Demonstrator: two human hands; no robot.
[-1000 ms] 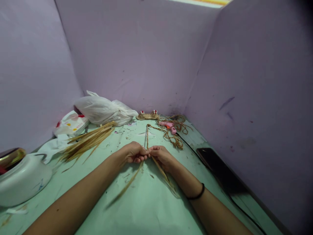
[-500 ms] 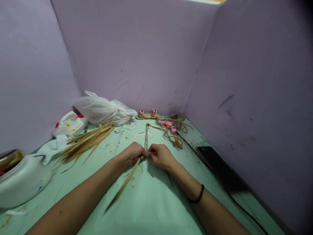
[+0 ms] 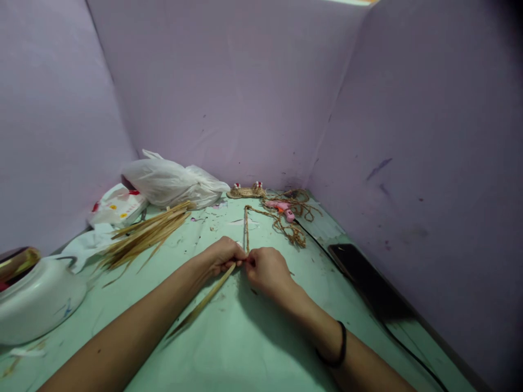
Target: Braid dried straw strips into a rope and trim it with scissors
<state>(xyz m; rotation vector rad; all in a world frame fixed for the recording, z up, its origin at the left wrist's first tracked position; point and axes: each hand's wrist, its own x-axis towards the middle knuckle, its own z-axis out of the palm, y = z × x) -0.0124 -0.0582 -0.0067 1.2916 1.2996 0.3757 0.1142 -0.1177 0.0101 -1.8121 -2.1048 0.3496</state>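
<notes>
A thin braided cord (image 3: 246, 228) runs down the middle of the green surface to my fingertips. My left hand (image 3: 225, 256) is closed on its near end, and a flat dry straw strip (image 3: 204, 302) trails from under that hand toward the lower left. My right hand (image 3: 267, 269) is pinched against the left fingertips at the cord's end; what its fingers hold is too small to tell. The cord's far end bends and joins loose brown twine (image 3: 292, 233) at the right.
Left of my hands lies a straw bundle (image 3: 147, 237), with a white plastic bag (image 3: 175, 182) behind it and a white pot (image 3: 41, 299) nearer. Farther right are a pink glue gun (image 3: 281, 208) with a black cable and a dark phone (image 3: 347, 256). A woven piece (image 3: 245, 193) sits by the wall.
My right hand has turned over and come slightly lower, its knuckles now more upward. The straw strip's free end has shifted a little left. My left hand has stayed in place.
</notes>
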